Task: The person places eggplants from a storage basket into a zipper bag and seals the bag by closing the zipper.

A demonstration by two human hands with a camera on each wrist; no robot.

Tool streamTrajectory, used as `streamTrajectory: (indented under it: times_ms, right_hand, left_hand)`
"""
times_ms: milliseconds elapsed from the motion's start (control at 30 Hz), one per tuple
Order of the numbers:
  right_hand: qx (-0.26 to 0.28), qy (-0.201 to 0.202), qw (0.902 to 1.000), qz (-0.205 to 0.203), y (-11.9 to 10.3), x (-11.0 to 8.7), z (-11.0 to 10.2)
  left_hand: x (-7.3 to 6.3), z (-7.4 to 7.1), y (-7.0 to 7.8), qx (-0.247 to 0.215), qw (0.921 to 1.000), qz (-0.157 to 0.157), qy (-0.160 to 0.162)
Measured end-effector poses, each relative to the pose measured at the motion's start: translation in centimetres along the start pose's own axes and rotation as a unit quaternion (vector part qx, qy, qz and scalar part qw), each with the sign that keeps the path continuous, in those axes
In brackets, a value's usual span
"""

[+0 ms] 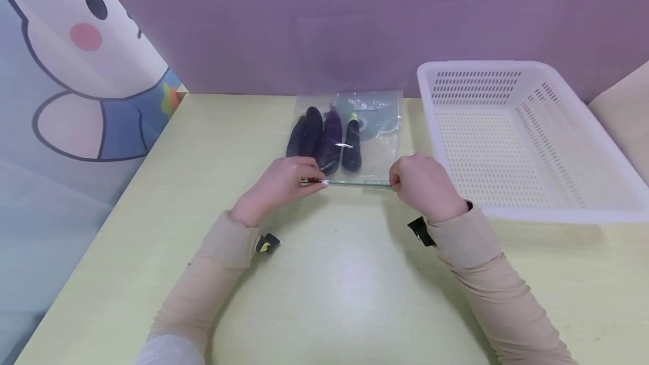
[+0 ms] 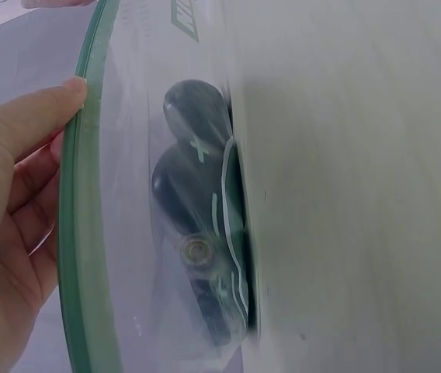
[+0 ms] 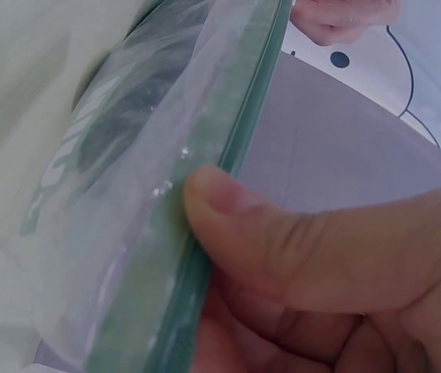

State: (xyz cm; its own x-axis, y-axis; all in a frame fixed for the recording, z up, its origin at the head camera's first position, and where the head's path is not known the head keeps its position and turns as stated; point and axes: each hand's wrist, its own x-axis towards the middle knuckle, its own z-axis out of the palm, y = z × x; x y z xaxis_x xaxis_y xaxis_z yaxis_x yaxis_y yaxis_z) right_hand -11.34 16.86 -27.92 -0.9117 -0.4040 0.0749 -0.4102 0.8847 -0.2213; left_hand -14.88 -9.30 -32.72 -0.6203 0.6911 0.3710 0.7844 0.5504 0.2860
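Note:
A clear zip bag (image 1: 381, 151) lies near the back of the table with several dark purple eggplants (image 1: 332, 137) inside, side by side. Its green zip strip (image 2: 69, 233) runs along the edge nearest me, raised off the table. My left hand (image 1: 284, 182) pinches the left part of that strip between thumb and fingers. At the right end, my right hand (image 1: 423, 185) grips the same strip, the thumb (image 3: 228, 210) pressed on its face and the fingers curled behind. The strip is stretched straight between both hands. The left hand partly hides the eggplants' near ends.
To the right of the bag stands a white perforated plastic basket (image 1: 512, 214). A purple backdrop (image 1: 304, 27) rises behind the pale table (image 1: 334, 280), and a cartoon-printed cloth (image 1: 76, 201) hangs at the left.

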Motion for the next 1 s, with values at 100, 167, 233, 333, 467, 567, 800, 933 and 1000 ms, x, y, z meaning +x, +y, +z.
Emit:
streamTrajectory:
  times_ms: [100,167,233,333,467,567,800,933,1000]
  right_hand:
    - [0.001,-0.002,1.0000,0.003,0.0,0.0,0.0]
    - [0.003,-0.003,1.0000,0.003,0.0,0.0,0.1]
    - [0.003,-0.005,1.0000,0.003,0.0,0.0,0.1]
    - [0.004,-0.006,1.0000,0.003,0.0,0.1,0.1]
    - [0.003,-0.005,1.0000,0.004,0.0,0.0,0.1]
    - [0.004,-0.005,1.0000,0.003,0.0,0.0,0.1]
    - [0.007,-0.005,1.0000,0.004,0.0,0.0,0.1]
    - [0.005,-0.008,0.9999,0.006,0.0,0.0,0.1]
    - [0.007,-0.011,0.9999,0.008,0.1,0.0,0.1]
  left_hand:
    - [-0.2,-0.2,0.0,-0.001,1.0000,-0.007,-0.006]
    - [-0.3,-0.2,0.0,0.000,0.9999,-0.009,-0.008]
    - [-0.5,-0.3,0.0,0.002,0.9999,-0.010,-0.008]
    - [-0.6,-0.3,-0.1,0.006,0.9999,-0.009,-0.008]
    - [-0.7,-0.4,-0.2,0.011,0.9999,-0.009,-0.008]
    - [-0.9,-0.5,-0.4,0.012,0.9998,-0.012,-0.010]
    - [-1.2,-0.9,-0.6,0.013,0.9997,-0.018,-0.010]
    - [-1.4,-1.0,-0.7,0.013,0.9997,-0.020,-0.010]
    - [-1.4,-1.0,-0.7,0.013,0.9997,-0.021,-0.008]
